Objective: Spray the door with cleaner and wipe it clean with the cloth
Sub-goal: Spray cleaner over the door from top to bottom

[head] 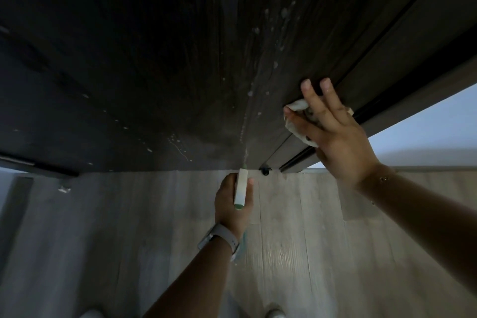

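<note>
The dark wooden door (160, 59) fills the upper view, with white droplets of cleaner and wet streaks down its right part. My left hand (231, 204) grips a white spray bottle (240, 187) with a green nozzle, aimed at the door's lower edge; a thin jet of spray leaves the nozzle. My right hand (335, 131) presses a pale cloth (296, 113) flat against the door's right edge, fingers spread. Most of the cloth is hidden under the palm.
The door frame (402, 64) runs along the right, with a pale wall (426, 131) beyond it. A small black door stop (265, 171) sits at the door's bottom corner. Grey wood-plank floor (296, 240) lies below; shoe tips (275, 313) show at the bottom.
</note>
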`<state>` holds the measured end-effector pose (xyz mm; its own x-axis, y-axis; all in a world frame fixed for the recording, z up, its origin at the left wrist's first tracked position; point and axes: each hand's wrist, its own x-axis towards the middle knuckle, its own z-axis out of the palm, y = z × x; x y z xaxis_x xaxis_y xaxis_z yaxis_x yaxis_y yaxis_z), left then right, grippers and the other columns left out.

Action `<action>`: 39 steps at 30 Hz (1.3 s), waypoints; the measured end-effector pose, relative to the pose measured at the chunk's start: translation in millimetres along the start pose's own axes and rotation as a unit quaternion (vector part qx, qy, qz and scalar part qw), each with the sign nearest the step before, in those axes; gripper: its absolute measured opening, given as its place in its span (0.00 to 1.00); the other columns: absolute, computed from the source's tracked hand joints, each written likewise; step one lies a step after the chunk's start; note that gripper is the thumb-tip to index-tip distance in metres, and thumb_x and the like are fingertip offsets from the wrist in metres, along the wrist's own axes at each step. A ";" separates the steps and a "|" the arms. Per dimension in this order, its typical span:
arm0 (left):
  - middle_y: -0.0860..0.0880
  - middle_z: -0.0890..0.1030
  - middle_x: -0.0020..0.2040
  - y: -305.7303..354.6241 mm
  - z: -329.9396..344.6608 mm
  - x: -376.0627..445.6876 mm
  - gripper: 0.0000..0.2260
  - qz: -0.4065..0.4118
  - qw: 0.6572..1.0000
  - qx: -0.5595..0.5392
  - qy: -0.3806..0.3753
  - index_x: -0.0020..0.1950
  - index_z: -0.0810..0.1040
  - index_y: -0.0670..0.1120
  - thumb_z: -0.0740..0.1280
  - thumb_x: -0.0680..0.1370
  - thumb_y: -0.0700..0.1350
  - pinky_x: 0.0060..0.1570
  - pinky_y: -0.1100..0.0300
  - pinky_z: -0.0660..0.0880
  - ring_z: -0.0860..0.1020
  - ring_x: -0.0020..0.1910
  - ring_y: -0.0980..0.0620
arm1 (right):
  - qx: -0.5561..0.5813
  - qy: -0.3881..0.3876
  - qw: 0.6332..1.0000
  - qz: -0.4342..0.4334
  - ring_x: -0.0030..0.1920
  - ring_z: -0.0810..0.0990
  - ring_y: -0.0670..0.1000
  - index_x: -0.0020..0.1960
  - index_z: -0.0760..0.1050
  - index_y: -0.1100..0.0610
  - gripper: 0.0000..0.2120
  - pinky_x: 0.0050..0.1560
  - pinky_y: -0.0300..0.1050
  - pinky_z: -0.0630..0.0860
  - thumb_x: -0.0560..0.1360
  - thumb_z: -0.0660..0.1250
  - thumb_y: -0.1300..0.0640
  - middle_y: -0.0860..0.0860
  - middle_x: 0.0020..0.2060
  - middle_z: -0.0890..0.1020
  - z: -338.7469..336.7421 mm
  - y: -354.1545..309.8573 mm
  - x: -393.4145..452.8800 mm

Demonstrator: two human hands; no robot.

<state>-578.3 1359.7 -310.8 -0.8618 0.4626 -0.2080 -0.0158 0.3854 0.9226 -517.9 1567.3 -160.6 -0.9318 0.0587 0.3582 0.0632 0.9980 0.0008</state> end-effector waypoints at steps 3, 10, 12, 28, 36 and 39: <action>0.53 0.73 0.32 2.5 -2.1 -2.5 0.09 -0.010 1.000 0.001 -0.007 0.40 0.74 0.48 0.68 0.79 0.47 0.33 0.62 0.72 0.71 0.29 0.57 | 0.006 -0.014 1.000 0.009 0.79 0.40 0.51 0.74 0.65 0.53 0.37 0.70 0.58 0.59 0.69 0.63 0.76 0.55 0.77 0.56 -4.4 -1.7 -0.4; 0.52 0.77 0.36 17.9 -59.0 -37.1 0.04 0.000 0.997 -0.063 -0.035 0.45 0.78 0.48 0.69 0.79 0.46 0.35 0.59 0.75 0.75 0.33 0.56 | 0.116 -0.108 0.986 0.047 0.76 0.59 0.62 0.74 0.66 0.54 0.38 0.64 0.62 0.74 0.66 0.68 0.72 0.57 0.78 0.58 -21.0 -47.3 -8.8; 0.51 0.79 0.38 25.4 -88.8 -53.5 0.02 0.010 0.997 -0.075 -0.028 0.46 0.79 0.50 0.70 0.78 0.46 0.37 0.57 0.76 0.78 0.36 0.54 | 0.153 -0.143 0.975 0.074 0.71 0.70 0.61 0.72 0.69 0.56 0.34 0.63 0.58 0.76 0.68 0.70 0.70 0.57 0.74 0.66 -21.3 -76.0 -15.3; 0.55 0.78 0.33 -61.0 -416.1 -67.2 0.13 -0.070 0.976 0.117 0.167 0.35 0.77 0.53 0.69 0.76 0.58 0.34 0.49 0.77 0.78 0.35 0.51 | 0.393 -0.273 0.847 0.232 0.46 0.77 0.31 0.56 0.74 0.42 0.08 0.46 0.22 0.71 0.79 0.65 0.53 0.35 0.46 0.78 51.1 -416.3 137.6; 0.52 0.81 0.35 -146.5 -550.8 -34.7 0.20 -0.132 0.968 0.130 0.167 0.38 0.80 0.52 0.65 0.71 0.69 0.35 0.48 0.78 0.80 0.35 0.50 | 0.484 -0.271 0.779 0.293 0.48 0.80 0.39 0.55 0.77 0.47 0.07 0.51 0.34 0.78 0.78 0.67 0.56 0.41 0.46 0.81 143.4 -552.1 204.3; 0.51 0.82 0.38 -169.7 -574.9 -10.9 0.15 -0.152 0.967 0.135 0.154 0.42 0.82 0.51 0.71 0.73 0.62 0.37 0.54 0.77 0.80 0.37 0.51 | 0.496 -0.272 0.769 0.298 0.50 0.80 0.41 0.57 0.78 0.51 0.08 0.50 0.33 0.76 0.78 0.67 0.57 0.43 0.49 0.82 184.1 -572.6 214.0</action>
<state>-857.7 830.3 -278.3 -0.9490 0.0525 -0.3108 -0.1940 0.6801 0.7070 -819.3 1012.7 -256.3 -0.8714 0.2444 -0.4253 0.4851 0.3007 -0.8211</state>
